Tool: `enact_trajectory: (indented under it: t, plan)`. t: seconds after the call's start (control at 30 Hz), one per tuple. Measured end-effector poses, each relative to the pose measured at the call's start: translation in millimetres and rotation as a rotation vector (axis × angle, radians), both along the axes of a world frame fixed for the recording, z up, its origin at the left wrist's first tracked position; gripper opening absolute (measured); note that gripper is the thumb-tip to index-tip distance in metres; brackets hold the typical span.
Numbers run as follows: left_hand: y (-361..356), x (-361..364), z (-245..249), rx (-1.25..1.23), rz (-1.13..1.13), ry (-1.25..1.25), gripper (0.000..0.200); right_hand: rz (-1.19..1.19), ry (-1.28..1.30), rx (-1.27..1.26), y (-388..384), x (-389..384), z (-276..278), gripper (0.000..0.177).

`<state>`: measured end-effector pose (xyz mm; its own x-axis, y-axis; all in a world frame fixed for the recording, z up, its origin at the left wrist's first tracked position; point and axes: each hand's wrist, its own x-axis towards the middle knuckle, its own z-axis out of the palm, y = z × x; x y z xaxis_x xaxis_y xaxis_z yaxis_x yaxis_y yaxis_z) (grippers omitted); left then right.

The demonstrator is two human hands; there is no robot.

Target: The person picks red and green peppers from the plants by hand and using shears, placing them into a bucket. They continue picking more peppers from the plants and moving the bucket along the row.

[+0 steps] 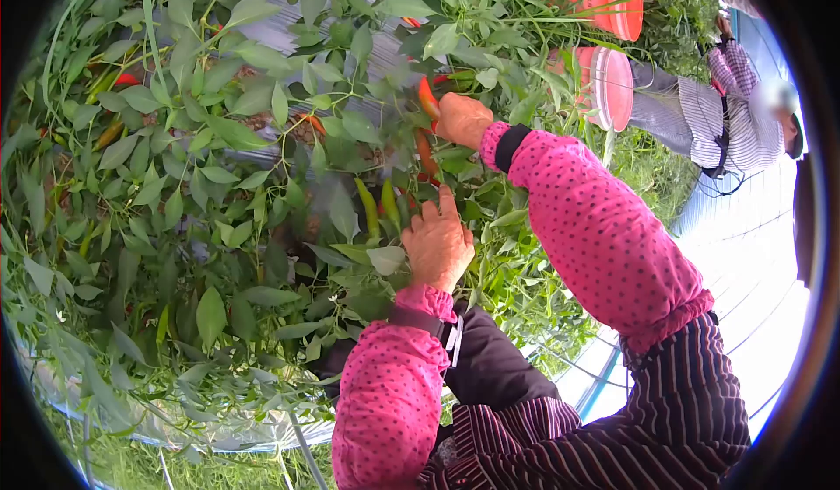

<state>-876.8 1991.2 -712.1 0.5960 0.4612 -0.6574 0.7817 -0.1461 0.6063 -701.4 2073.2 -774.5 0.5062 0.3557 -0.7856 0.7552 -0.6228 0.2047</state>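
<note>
My right hand (465, 120) is closed among the pepper leaves, its fingers around a red chili pepper (427, 99). Just below it hangs an orange-red chili pepper (425, 151) on the plant. Lower down, my left hand (440, 241) reaches into the leaves, back facing me, index finger stretched upward and the others loosely bent. Nothing shows in it, though leaves hide some fingertips. Left of that hand hang two green chili peppers (367, 207), (390, 203). Both forearms wear pink dotted sleeve covers.
Dense pepper plants (210, 227) fill the left, with a red chili pepper (127, 80) among them. Grey plastic sheeting (376, 61) shows between leaves. Red buckets (604, 87), (612, 0) stand at upper right. A person in a striped top (722, 122) is beside them.
</note>
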Motion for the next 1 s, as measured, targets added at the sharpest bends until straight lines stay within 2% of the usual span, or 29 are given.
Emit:
enact_trajectory:
  t: [0.1, 0.2, 0.3, 0.4, 0.5, 0.6, 0.7, 0.9, 1.0]
  plan:
    - [3, 2, 5, -0.038, 0.026, 0.039, 0.074, 0.077, 0.045, 0.003, 3, -1, -2, 0.03]
    - [4, 2, 5, -0.087, 0.026, 0.053, 0.073, 0.289, 0.083, 0.059, 0, -5, -1, 0.028]
    - [1, 1, 3, -0.021, 0.034, 0.045, 0.074, 0.312, 0.174, -0.013, 3, -8, 9, 0.026]
    - [2, 1, 2, -0.042, 0.009, 0.058, 0.074, 0.178, 0.224, 0.048, -5, -6, 12, 0.026]
    - [0, 3, 1, 0.02, -0.001, 0.046, 0.074, 0.254, 0.305, 0.084, -15, 5, 3, 0.028]
    - [-1, 5, 2, 0.035, -0.038, 0.056, 0.075, 0.153, 0.362, 0.152, -21, 13, 3, 0.024]
    - [-1, 7, 3, 0.062, -0.066, 0.056, 0.075, 0.011, 0.416, 0.075, -15, 20, 11, 0.023]
    - [-3, 8, -1, 0.105, -0.103, 0.052, 0.075, -0.008, 0.388, 0.08, -16, 22, 10, 0.025]
    - [1, 11, 1, -0.006, -0.151, 0.095, 0.076, -0.104, 0.428, 0.007, -12, 28, 19, 0.024]
